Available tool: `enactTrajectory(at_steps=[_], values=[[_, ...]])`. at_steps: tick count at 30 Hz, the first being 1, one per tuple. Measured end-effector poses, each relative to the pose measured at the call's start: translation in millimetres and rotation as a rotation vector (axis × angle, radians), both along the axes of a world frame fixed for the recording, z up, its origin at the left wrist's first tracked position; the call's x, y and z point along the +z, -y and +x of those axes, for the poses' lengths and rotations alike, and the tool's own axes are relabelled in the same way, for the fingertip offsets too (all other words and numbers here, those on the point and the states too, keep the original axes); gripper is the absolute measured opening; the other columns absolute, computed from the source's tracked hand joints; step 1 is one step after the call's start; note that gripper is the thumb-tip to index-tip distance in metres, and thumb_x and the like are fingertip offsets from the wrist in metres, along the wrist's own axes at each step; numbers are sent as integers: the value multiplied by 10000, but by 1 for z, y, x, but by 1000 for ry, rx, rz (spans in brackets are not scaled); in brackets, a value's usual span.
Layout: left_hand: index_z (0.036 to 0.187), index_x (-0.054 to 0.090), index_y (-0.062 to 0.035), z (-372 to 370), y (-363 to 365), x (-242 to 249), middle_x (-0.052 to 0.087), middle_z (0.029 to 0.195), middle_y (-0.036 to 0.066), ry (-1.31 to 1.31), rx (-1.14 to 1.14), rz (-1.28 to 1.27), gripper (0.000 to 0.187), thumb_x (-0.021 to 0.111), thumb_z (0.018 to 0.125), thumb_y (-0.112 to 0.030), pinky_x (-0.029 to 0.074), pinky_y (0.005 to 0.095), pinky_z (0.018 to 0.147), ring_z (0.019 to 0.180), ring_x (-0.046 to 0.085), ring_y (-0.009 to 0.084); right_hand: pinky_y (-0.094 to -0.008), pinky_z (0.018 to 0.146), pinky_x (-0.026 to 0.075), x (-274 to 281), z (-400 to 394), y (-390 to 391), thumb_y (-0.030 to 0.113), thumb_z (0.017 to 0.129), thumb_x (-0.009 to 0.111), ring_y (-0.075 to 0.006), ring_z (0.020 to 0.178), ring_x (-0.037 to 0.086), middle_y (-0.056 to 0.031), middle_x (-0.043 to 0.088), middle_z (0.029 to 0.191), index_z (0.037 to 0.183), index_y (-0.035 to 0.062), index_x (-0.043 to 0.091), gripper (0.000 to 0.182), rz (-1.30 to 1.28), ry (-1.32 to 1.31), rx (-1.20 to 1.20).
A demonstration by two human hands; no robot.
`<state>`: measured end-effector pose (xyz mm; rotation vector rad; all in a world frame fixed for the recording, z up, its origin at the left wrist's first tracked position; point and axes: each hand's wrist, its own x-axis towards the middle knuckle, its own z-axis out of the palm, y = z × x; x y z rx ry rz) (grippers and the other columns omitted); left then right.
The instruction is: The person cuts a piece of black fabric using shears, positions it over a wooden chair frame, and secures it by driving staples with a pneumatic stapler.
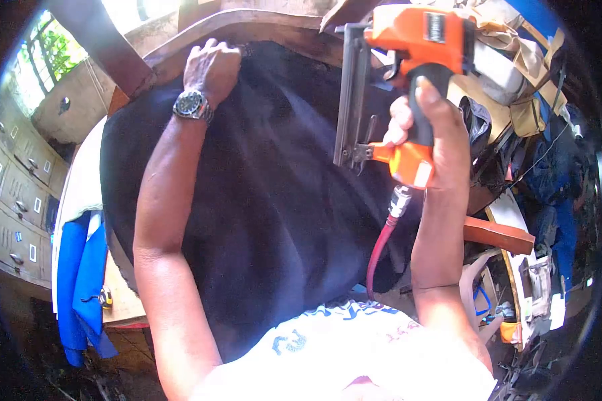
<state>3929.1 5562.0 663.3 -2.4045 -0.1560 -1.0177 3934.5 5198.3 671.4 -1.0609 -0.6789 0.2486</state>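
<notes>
My right hand (425,120) is wrapped round the black grip of an orange and black staple gun (415,33), held up at the right with its long magazine upright. A red air hose (381,250) runs down from the gun's base. My left hand (214,67), with a metal watch on the wrist, is closed at the top edge of a large dark cloth (247,180), by a curved wooden frame (261,19). Whether cloth is pinched in its fingers is hidden.
Grey metal lockers (17,194) stand at the far left. Blue cloth (83,287) hangs beside a small yellow and black tape measure (106,297). A wooden piece (498,234) juts out at right, near piled bags and cloths (528,113).
</notes>
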Motion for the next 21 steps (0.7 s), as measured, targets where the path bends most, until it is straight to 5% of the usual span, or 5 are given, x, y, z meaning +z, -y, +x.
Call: enactTrajectory(at_steps=[8, 14, 17, 21], values=[[1121, 695, -72, -8, 14, 12, 720, 1096, 139, -3, -36, -228, 292, 578, 982, -301, 490, 491, 938, 1064, 647, 343, -279, 615, 547, -13, -9, -5, 318, 979, 710, -106, 653, 620, -22, 615, 774, 1089, 2, 631, 344, -256, 176, -194], [1107, 725, -81, -14, 58, 20, 732, 1128, 158, -59, -99, -279, 260, 588, 987, -266, 518, 480, 966, 1089, 671, 340, -268, 594, 522, -23, -25, 34, 296, 960, 712, -94, 656, 615, -29, 631, 795, 1016, -9, 646, 317, -309, 163, -209], [1115, 728, -101, -24, 61, 18, 732, 1141, 143, -122, -71, -348, 237, 610, 973, -250, 525, 467, 974, 1093, 672, 338, -273, 603, 536, -32, -14, 38, 301, 976, 709, -100, 645, 615, -21, 618, 761, 1115, -1, 636, 340, -129, 142, -181], [1093, 729, -85, -3, 49, -11, 738, 1091, 140, 145, -366, -386, 212, 615, 975, -219, 535, 447, 934, 1033, 684, 354, -281, 614, 544, -44, -4, 57, 329, 992, 702, -103, 658, 627, -29, 620, 779, 1110, 8, 622, 351, -75, 177, -124]])
